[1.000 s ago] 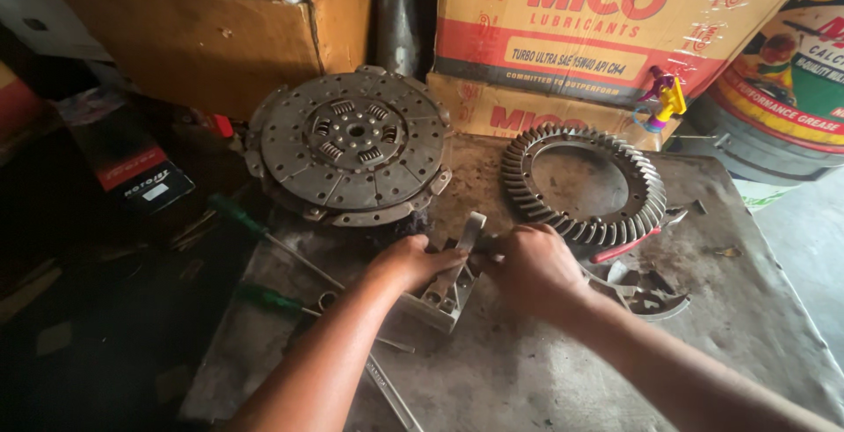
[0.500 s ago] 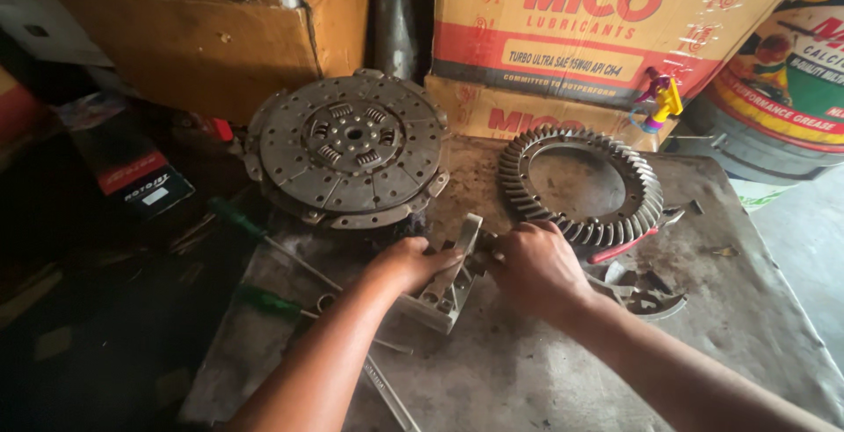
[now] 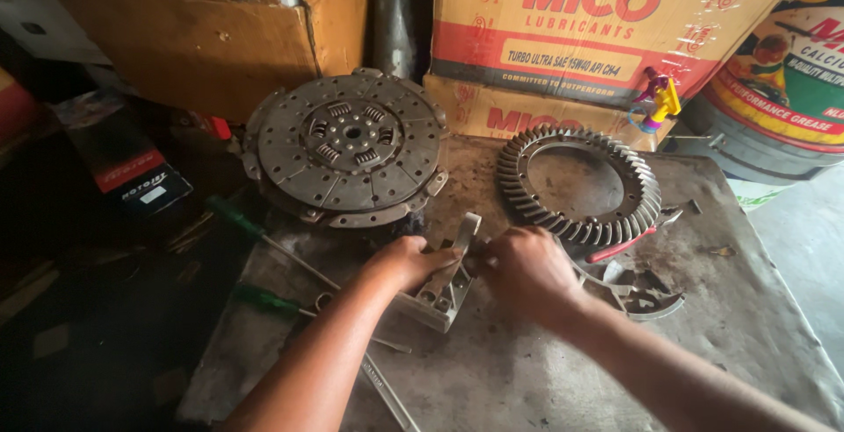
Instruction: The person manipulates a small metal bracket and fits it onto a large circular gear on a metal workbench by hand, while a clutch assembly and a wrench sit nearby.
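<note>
Grey, grimy metal makes up the flat surface (image 3: 721, 309) where both hands work on a small grey cast-metal bracket (image 3: 440, 296) lying near its middle. Left hand (image 3: 406, 261) is wrapped over the bracket's near-left side, fingers curled down onto it, grasping it. Right hand (image 3: 526, 269) is closed at the bracket's upright arm, fingertips pinched at its edge; what it pinches is too small to tell. Just behind the left hand lies a round grey clutch disc with springs at its hub (image 3: 352, 146), partly overhanging the surface's far-left edge. Behind the right hand sits a toothed steel ring gear (image 3: 519, 186), lying flat. Two green-handled screwdrivers (image 3: 237, 217) lie at the left, near the left forearm. Brown cardboard boxes (image 3: 220, 36) stand along the back, and a printed grease drum (image 3: 782, 89) stands at the far right
</note>
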